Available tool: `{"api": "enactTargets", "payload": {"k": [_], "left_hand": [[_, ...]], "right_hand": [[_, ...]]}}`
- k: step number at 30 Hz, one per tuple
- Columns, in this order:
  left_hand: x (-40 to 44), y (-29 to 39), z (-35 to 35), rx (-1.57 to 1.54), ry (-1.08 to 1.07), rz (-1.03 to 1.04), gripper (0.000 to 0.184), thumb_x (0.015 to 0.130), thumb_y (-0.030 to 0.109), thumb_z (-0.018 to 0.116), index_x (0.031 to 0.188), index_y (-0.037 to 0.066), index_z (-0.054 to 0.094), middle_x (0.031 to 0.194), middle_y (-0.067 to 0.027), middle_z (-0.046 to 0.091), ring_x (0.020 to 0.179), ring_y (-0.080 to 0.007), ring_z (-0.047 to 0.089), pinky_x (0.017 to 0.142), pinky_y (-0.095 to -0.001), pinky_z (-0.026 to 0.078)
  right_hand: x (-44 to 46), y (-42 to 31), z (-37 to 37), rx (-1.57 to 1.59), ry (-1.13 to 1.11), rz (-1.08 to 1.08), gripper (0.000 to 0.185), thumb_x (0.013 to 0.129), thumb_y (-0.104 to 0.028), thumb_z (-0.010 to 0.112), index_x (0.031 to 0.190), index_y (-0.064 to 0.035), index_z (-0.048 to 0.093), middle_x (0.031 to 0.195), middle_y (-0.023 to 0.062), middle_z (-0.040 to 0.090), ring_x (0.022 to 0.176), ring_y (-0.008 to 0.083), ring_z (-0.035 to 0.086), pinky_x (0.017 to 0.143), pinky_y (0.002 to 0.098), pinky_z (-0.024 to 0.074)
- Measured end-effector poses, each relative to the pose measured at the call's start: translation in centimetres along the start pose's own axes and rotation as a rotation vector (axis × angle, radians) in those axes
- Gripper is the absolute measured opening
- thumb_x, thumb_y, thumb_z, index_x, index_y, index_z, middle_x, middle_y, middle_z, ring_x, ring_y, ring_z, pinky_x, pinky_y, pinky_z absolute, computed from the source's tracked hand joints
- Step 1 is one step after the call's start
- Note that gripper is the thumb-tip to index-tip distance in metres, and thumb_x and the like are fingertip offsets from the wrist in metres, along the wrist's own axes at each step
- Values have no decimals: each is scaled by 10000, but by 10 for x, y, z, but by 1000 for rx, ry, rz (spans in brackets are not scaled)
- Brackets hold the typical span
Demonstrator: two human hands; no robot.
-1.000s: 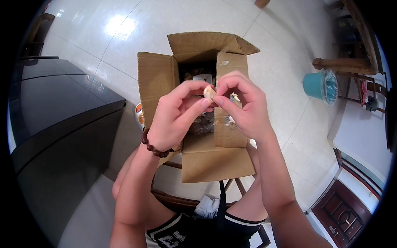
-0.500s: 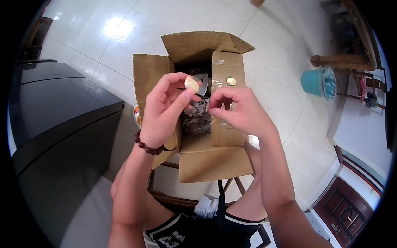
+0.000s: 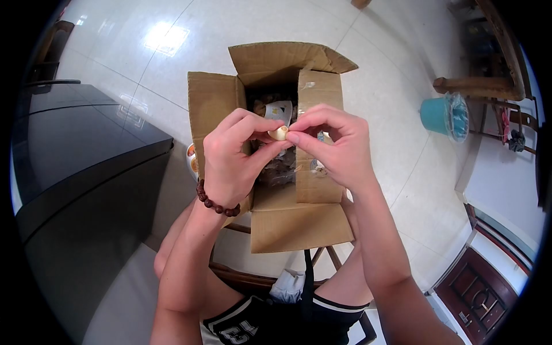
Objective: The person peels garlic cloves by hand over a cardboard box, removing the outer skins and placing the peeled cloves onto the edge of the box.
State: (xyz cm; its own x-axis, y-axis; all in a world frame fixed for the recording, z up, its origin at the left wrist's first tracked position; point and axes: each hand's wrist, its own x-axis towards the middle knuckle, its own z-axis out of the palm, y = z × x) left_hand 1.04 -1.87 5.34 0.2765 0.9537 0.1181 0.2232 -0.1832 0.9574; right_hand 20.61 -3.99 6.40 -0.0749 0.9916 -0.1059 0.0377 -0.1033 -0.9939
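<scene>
Right hand (image 3: 340, 148) has returned to the clove (image 3: 279, 134), pinching its end; left hand (image 3: 231, 156) clamps it above box (image 3: 277, 199), near right flap (image 3: 325, 87): two-handed work again.

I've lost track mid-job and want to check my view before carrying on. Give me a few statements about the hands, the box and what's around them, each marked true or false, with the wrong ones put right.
1. The left hand and the right hand both touch the garlic clove. True.
2. The cardboard box is closed. False: it stands open, with its inside showing.
3. A beaded bracelet is worn on the right wrist. False: the beaded bracelet is on the left wrist.
4. The bucket has a clear plastic bag in it. True.
5. The bucket is on the left side of the picture. False: it is on the right side.
</scene>
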Motion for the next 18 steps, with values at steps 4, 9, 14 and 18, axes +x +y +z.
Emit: {"api": "enactTargets", "payload": {"k": [4,9,14,18], "left_hand": [[0,-2,-2,51,-14,15,251,772,11,859,995,18,744,883,-74,675,772,-163,723,686,-276,585],[3,3,-5,196,-41,114,249,763,14,860,984,27,747,877,-72,672,768,-174,730,668,-283,585],[2,1,-3,172,-37,101,230,769,22,856,971,27,746,890,-77,680,756,-174,731,658,-283,586],[2,2,-3,175,-41,84,228,771,23,855,972,25,747,895,-81,682,757,-176,734,658,-282,587]], "right_hand": [[1,2,0,-49,-5,-18,97,853,30,777,927,-8,727,933,47,713,834,101,638,728,250,501],[2,0,3,-45,-34,2,122,861,11,779,942,-17,692,912,19,693,811,90,632,730,254,509],[2,-1,3,-31,-14,47,116,859,3,789,936,-17,704,909,25,704,810,92,649,742,254,523],[2,5,4,-21,30,-5,120,852,-64,816,889,-17,711,815,20,719,697,69,642,634,224,510]]}}
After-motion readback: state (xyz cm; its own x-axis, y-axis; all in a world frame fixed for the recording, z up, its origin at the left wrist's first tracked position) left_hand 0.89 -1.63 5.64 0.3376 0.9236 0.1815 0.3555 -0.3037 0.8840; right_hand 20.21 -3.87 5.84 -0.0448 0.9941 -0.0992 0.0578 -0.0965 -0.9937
